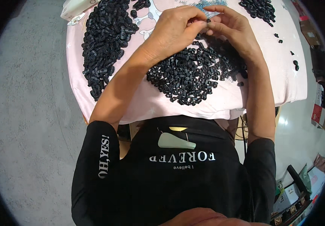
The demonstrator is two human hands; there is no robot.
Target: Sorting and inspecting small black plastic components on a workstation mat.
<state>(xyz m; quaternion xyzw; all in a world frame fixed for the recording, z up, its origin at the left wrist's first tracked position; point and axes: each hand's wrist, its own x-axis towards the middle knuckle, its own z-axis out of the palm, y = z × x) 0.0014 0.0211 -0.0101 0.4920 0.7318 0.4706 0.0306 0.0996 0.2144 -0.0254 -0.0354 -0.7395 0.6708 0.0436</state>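
A: What is on the cloth-covered counter?

B: A long heap of black ribbed parts at left; in the middle, a smaller heap of black fittings.

A: And the hands?

B: The left hand pinches a small black piece beyond the smaller heap. The right hand is half curled, thumb beside it; whether it grips, I cannot tell.

A: Any advice?

B: A light, level pinch should prevent tilting, I think.

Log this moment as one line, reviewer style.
left hand + right hand: fingertips meet at small black part | grip: unclear | nearer body: black pieces heap | surface: pink cloth
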